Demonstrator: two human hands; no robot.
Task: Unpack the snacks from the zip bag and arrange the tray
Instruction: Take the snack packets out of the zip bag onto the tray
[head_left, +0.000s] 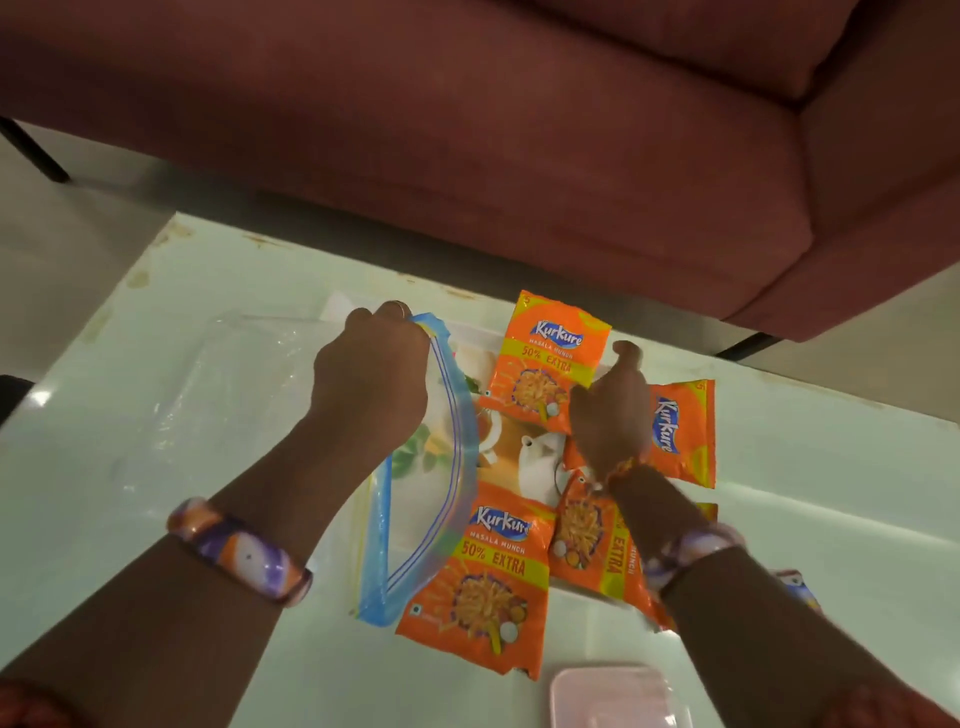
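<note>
A clear zip bag (218, 405) with a blue zip strip lies on the glass table, its mouth held wide. My left hand (371, 374) grips the far rim of that mouth. A printed tray (524, 457) with a teapot picture sits right of the bag. Several orange snack packets rest on and around it: one at the back (540, 358), one at the right (680, 431), one at the front (488, 577), one under my right forearm (592, 540). My right hand (610, 415) rests over the tray with fingers on the right packet's edge.
A maroon sofa (467, 130) stands right behind the table's far edge. A pale pink container (613, 696) sits at the near edge. A small blue-and-white item (795, 584) peeks out beside my right wrist. The glass table (831, 493) extends to the right.
</note>
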